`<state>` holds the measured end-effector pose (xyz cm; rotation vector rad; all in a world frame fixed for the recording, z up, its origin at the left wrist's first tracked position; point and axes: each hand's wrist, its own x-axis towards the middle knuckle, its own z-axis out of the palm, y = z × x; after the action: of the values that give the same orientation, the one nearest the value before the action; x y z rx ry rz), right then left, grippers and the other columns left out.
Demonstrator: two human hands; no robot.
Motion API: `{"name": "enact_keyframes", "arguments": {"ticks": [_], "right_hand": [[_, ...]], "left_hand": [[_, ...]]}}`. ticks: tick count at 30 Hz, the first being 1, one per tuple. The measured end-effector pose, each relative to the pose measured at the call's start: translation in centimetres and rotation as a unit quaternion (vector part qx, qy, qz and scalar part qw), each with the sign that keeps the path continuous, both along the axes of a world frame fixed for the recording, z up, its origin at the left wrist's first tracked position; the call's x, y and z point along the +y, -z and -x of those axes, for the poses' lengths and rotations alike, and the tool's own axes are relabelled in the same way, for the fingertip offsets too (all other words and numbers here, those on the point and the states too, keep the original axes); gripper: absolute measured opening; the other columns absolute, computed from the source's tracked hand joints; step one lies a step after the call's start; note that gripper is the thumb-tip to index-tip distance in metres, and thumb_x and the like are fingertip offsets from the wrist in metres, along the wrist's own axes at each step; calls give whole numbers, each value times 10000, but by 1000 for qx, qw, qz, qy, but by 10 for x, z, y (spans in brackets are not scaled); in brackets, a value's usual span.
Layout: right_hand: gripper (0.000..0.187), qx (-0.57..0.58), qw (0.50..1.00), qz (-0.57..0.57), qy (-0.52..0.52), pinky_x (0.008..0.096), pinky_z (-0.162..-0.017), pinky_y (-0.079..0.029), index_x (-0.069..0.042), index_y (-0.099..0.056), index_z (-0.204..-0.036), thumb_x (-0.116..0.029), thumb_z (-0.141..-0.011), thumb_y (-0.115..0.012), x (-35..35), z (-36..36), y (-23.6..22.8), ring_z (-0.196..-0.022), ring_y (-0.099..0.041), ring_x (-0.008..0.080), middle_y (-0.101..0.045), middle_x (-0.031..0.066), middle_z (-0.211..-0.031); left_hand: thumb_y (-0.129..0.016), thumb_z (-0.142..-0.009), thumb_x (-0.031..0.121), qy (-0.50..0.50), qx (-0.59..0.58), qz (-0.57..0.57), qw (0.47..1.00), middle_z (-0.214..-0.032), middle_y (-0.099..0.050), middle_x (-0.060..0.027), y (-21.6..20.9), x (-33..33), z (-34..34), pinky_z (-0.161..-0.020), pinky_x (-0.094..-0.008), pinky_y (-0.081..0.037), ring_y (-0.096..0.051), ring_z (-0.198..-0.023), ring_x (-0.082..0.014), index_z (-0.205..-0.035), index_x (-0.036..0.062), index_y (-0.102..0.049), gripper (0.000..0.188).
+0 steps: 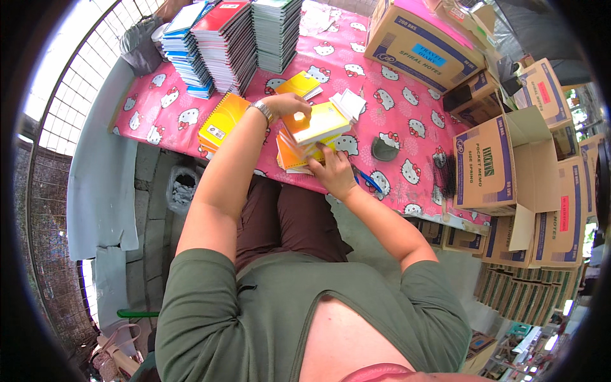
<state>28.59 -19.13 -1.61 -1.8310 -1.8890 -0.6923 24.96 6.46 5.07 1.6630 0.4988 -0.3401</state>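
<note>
In front of me at the table's near edge is a small stack of yellow-orange spiral notebooks [289,156]. A thicker bundle of yellow notebooks [321,127], its white page edges showing, is tilted on top. My left hand [291,107], with a watch at the wrist, reaches over from the far left side, fingers curled at the bundle's left end. My right hand [334,170] grips the near side of the bundle, thumb at its lower edge. To the left lies another pile of yellow spiral notebooks [224,120]; farther back is a smaller yellow pile [299,84].
Tall stacks of blue [186,51], red [226,48] and grey-green notebooks [277,35] stand at the back left. Right of my hands lie blue-handled scissors [370,181] and a dark green rounded object [385,148]. Cardboard boxes [487,162] crowd the right side.
</note>
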Motion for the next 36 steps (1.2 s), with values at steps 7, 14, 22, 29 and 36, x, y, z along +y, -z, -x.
{"name": "enact_keyframes", "arguments": {"ticks": [7,14,22,29,36], "right_hand": [[306,108,993,-29,-42,459,-837,-480,-141,-549,-1050,-192,-801,-719,-14,3,5,-973,-537,346,-485,116,-1102],[563,203,958,-128,156,473,-884,-535,-133,-529,-1290,-115,-756,-705,-11,-93,-53,-1102,-590,380,-527,172,-1268],[606,299,943,56,134,408,-808,-580,-178,-578,-1309,-113,-737,-767,22,-147,36,-992,-694,306,-652,104,-1223],[301,507,849,-126,78,291,-698,-538,12,-715,-1099,-70,-812,-756,19,-94,-8,-795,-695,127,-749,98,-909],[283,650,715,-158,203,287,-737,-525,83,-690,-1076,-127,-890,-735,13,-83,-10,-819,-659,121,-734,89,-961]], "left_hand": [[-614,-863,20,29,-61,-35,997,-1253,-633,-110,-3,-38,31,-1009,-290,-440,-571,-1158,-157,-1392,-37,-488,546],[-658,-835,37,18,-58,-103,993,-1311,-583,-177,2,-31,32,-1046,-324,-428,-551,-1206,-231,-1461,25,-363,693],[-678,-823,113,106,-7,-107,989,-1291,-587,-173,-9,-27,22,-1010,-329,-452,-562,-1182,-239,-1437,19,-396,682],[-662,-832,129,78,-113,-232,963,-1283,-600,-162,-5,-36,25,-1007,-338,-458,-576,-1175,-271,-1364,43,-490,566],[-577,-865,248,204,16,-385,900,-1204,-668,-207,-15,-49,-82,-1007,-437,-457,-553,-1242,-365,-1142,54,-702,360]]}}
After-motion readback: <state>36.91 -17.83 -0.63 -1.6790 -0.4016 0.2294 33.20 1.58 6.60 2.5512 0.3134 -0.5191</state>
